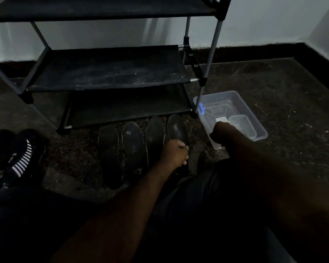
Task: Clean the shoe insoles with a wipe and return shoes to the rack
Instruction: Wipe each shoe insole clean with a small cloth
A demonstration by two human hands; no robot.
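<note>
Left hand [174,154] grips insole [177,128] edge.

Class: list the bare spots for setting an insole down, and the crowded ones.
Free: the rack's middle shelf; floor between shoes and insoles; floor right of the bin. Crowded: the insole row, where the left hand grips the rightmost insole; the bin's inside.

Illumination is recorded as very low throughout. The pale wall [254,21] is the brightest area, with soft shadows of the rack [110,69] poles cast upon it. Faint light is caught by the clear tub [253,112] rim. The insoles [131,141] are barely separated from the floor [273,88]. The left hand [176,153] is weakly lit; the right hand [219,133] is reduced to a silhouette. The lower frame is lost in near-black. Fine detail is softened, and rack poles are bowed at the edges.
</note>
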